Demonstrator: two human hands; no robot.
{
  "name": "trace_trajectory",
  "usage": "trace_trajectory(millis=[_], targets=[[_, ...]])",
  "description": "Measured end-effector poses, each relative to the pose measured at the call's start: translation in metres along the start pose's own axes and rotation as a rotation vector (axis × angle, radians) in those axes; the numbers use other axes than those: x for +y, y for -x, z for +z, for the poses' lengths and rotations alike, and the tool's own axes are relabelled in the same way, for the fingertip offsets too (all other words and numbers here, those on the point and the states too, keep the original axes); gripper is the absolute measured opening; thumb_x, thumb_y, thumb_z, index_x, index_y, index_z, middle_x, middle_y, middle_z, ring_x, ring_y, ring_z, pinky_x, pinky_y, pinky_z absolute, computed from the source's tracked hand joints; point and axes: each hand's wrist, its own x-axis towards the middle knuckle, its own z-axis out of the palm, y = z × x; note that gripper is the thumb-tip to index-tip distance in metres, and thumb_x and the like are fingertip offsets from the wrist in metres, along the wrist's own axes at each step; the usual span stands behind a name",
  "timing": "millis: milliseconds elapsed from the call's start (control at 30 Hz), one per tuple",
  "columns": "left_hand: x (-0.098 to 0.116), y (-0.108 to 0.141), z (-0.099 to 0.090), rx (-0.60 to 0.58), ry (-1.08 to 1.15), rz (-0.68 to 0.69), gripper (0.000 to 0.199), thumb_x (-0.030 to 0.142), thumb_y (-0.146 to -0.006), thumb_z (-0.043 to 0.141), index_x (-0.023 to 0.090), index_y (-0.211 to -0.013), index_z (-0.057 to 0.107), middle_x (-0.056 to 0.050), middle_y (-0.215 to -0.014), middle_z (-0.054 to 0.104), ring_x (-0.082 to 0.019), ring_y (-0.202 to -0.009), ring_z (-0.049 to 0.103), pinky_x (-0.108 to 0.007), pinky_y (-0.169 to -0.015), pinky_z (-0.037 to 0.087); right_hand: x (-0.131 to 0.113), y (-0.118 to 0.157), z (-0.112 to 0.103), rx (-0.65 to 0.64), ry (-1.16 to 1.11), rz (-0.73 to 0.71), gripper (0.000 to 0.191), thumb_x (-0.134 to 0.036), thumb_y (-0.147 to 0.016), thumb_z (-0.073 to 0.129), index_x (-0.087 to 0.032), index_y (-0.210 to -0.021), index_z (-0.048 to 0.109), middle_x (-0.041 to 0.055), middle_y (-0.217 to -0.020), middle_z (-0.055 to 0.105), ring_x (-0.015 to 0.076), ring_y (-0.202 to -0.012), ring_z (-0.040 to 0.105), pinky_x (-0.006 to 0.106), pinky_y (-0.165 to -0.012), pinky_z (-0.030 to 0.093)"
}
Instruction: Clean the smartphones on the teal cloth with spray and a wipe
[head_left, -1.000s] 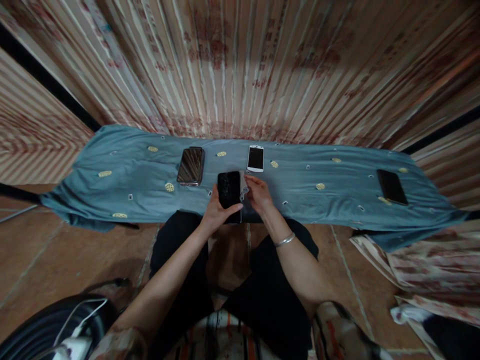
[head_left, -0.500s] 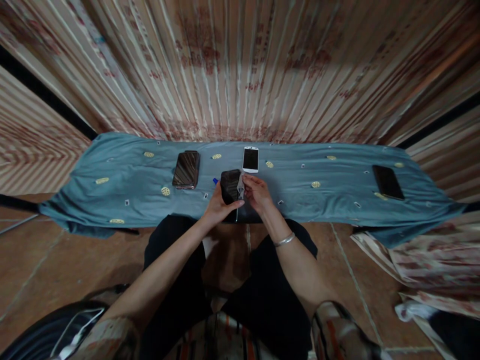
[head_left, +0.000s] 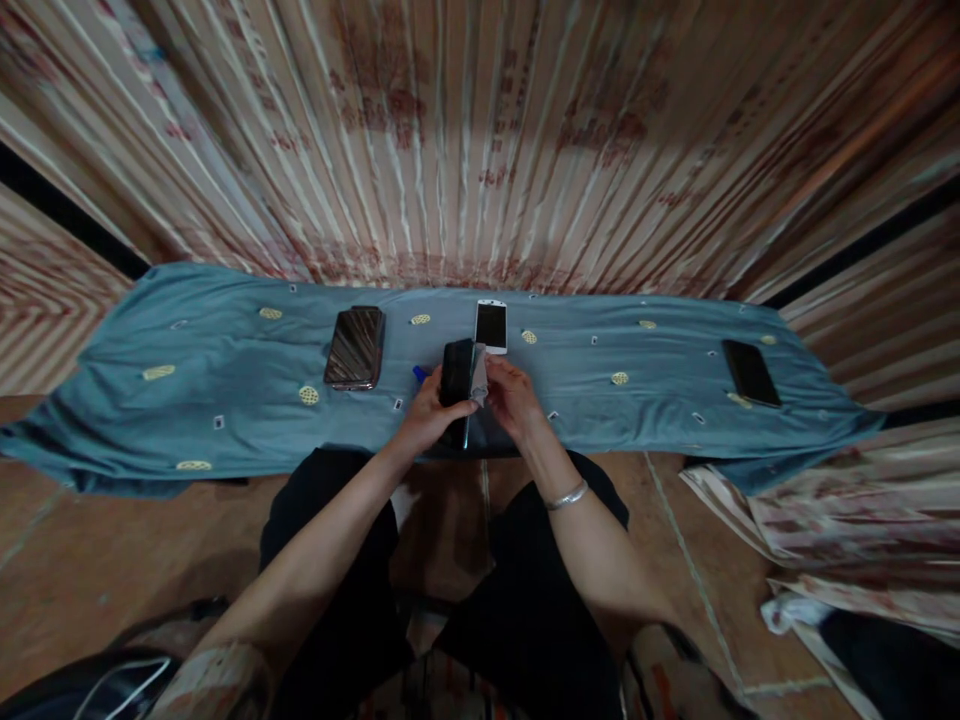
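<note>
My left hand (head_left: 430, 414) is closed round a black phone (head_left: 457, 375), its thumb across the lower front. The phone is tilted, with its thin edge partly showing. A grey cloth (head_left: 479, 375) lies against the phone's right side, pinched in the fingers of my right hand (head_left: 514, 402). Just behind the hands, a white phone (head_left: 492, 325) with a dark screen rests on the blue-green cloth cover (head_left: 570, 340). A small blue object (head_left: 420, 374) shows beside my left fingers, partly hidden.
Dark, glossy stacked phones (head_left: 355, 348) lie to the left on the cover. Another black phone (head_left: 751, 372) lies far right. A pleated curtain (head_left: 465, 150) hangs behind. A white cable (head_left: 131, 685) is at lower left, near my legs.
The phone in my left hand has turned more onto its edge, and the grey cloth has shifted with it. The whole view has moved slightly, so the cover's items appear further left.
</note>
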Motion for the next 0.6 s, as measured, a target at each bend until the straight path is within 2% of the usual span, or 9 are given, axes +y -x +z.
trace_trajectory(millis=[100, 167, 233, 333, 467, 600], targets=[[0.009, 0.010, 0.003, -0.062, 0.285, -0.221, 0.069, 0.041, -0.058, 0.090, 0.018, -0.119, 0.068, -0.011, -0.117, 0.077, -0.037, -0.117, 0.072, -0.056, -0.104, 0.056, 0.002, 0.002, 0.004, -0.006, 0.014, 0.006, 0.018, -0.021, -0.063, 0.091, -0.024, -0.078, 0.080, -0.0055, -0.068, 0.076, 0.0108, -0.055, 0.061, 0.021, -0.051, 0.051], [0.017, 0.017, 0.002, -0.102, 0.421, -0.306, 0.064, 0.043, -0.062, 0.089, 0.018, -0.117, 0.068, -0.012, -0.116, 0.079, -0.037, -0.115, 0.074, -0.056, -0.099, 0.060, 0.002, 0.003, 0.005, -0.013, 0.032, -0.008, 0.021, -0.026, -0.062, 0.093, -0.024, -0.079, 0.080, -0.0055, -0.067, 0.075, 0.0109, -0.053, 0.058, 0.022, -0.049, 0.050], [0.023, 0.021, -0.002, -0.141, 0.515, -0.333, 0.050, 0.044, -0.068, 0.087, 0.016, -0.106, 0.071, -0.013, -0.111, 0.080, -0.037, -0.117, 0.074, -0.055, -0.101, 0.061, 0.002, 0.003, 0.006, -0.004, 0.057, -0.045, 0.023, -0.029, -0.062, 0.094, -0.025, -0.080, 0.080, -0.0048, -0.072, 0.077, 0.0118, -0.057, 0.061, 0.024, -0.054, 0.053], [0.026, 0.024, -0.008, -0.110, 0.597, -0.364, 0.040, 0.049, -0.077, 0.081, 0.018, -0.100, 0.071, -0.012, -0.105, 0.081, -0.037, -0.120, 0.073, -0.057, -0.105, 0.060, 0.003, 0.006, 0.009, 0.042, 0.123, -0.117, 0.024, -0.032, -0.063, 0.093, -0.026, -0.081, 0.080, -0.0034, -0.081, 0.080, 0.0146, -0.070, 0.069, 0.027, -0.068, 0.058], [0.024, 0.022, -0.011, -0.027, 0.670, -0.406, 0.045, 0.059, -0.089, 0.072, 0.022, -0.115, 0.071, -0.011, -0.116, 0.080, -0.035, -0.130, 0.069, -0.057, -0.109, 0.059, 0.004, 0.013, 0.011, 0.067, 0.271, -0.234, 0.023, -0.036, -0.063, 0.091, -0.026, -0.083, 0.082, -0.0041, -0.084, 0.081, 0.0164, -0.079, 0.070, 0.029, -0.079, 0.059], [0.022, 0.020, -0.008, -0.019, 0.690, -0.427, 0.055, 0.068, -0.092, 0.065, 0.022, -0.121, 0.071, -0.011, -0.119, 0.080, -0.035, -0.131, 0.068, -0.056, -0.108, 0.059, 0.001, 0.023, 0.012, 0.051, 0.399, -0.349, 0.016, -0.035, -0.070, 0.084, -0.028, -0.084, 0.084, -0.0045, -0.085, 0.081, 0.0174, -0.082, 0.071, 0.029, -0.081, 0.059]])
